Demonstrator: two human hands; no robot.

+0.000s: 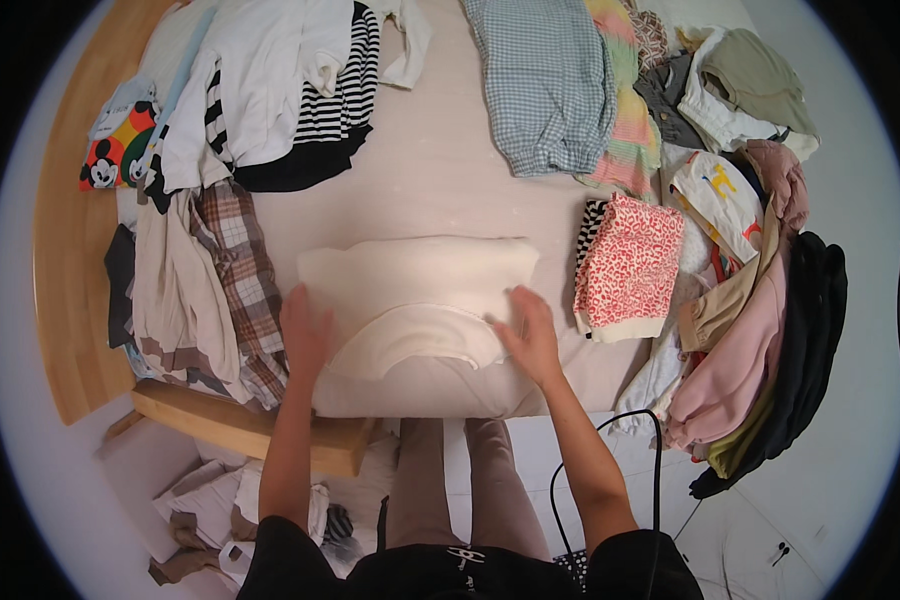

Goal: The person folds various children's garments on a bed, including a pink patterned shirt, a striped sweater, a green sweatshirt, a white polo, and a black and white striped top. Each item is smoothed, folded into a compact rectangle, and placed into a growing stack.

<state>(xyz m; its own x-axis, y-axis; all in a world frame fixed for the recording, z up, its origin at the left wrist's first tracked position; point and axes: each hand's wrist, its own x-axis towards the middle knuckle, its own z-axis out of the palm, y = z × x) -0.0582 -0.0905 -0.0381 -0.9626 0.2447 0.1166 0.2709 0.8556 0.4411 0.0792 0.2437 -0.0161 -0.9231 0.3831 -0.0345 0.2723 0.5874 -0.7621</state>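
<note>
A cream knit garment [420,277], folded into a wide shape with a curved ribbed neckline towards me, lies on the pale pink bedsheet [420,187]. My left hand [306,326], slightly blurred, is at its left side with the fingers spread. At its right side is my right hand [529,330], thumb and fingers apart beside the neckline. Neither hand has closed on the fabric; whether the fingertips touch it I cannot tell.
Folded red-patterned clothing [634,270] and blue gingham pants [547,90] lie to the right, before a heap with a pink garment [742,360]. White tops [262,82] and plaid clothing [236,262] lie left, near the wooden bed edge [255,424]. A black cable [658,465] hangs by my right arm.
</note>
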